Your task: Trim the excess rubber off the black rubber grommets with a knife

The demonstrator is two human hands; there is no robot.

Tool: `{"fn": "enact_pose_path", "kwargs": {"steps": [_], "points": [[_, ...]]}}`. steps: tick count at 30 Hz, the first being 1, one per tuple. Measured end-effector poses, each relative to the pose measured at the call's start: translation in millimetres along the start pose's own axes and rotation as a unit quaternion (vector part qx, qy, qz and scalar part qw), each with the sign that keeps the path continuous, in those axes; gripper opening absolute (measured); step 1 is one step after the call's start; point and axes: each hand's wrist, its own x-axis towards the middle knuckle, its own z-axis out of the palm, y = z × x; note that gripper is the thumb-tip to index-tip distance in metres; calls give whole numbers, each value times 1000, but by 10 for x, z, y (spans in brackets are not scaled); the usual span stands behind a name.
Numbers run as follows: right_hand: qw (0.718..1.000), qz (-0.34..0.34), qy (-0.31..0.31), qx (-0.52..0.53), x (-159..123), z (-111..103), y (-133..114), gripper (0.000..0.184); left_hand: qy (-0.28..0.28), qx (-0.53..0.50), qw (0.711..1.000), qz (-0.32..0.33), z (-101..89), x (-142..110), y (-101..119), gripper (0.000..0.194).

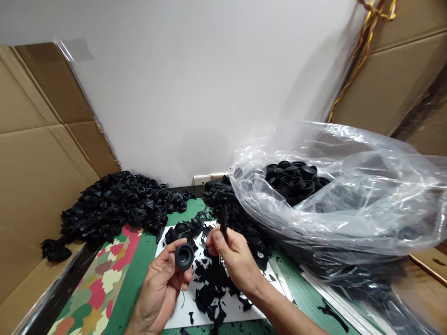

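Left hand (159,286) pinches black cup-shaped part (184,257) at its fingertips; right hand (233,256) alongside grips dark slim item (224,222), type unclear. Part's likely light, rubbery, unbreakable; hold outer rim.

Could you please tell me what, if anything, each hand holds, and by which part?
Left hand: round black part, by its outer edge. Right hand: slender dark object, below its upper end.

No text, label, number or sign is readable.
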Motion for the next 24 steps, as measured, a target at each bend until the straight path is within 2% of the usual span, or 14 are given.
{"fn": "enact_pose_path", "kwargs": {"steps": [4,7,10,13,20,24], "points": [[999,34,-37,-10,-49,122,37,36,8,39,999,-9,13,4,-21,42],[994,85,-60,40,-94,236,32,26,9,63,998,3,19,2,-28,41],[989,115,-30,85,-109,297,17,21,14,107,993,42,16,2,-29,44],[988,115,-5,106,-91,292,27,17,68,160,980,102,14,20,-34,42],[963,211,48,159,-34,239,64,26,141,207,953,171,82,25,-77,31],[940,253,39,223,-14,208,48,40,131,226,945,198,97,5,-92,18]]}}
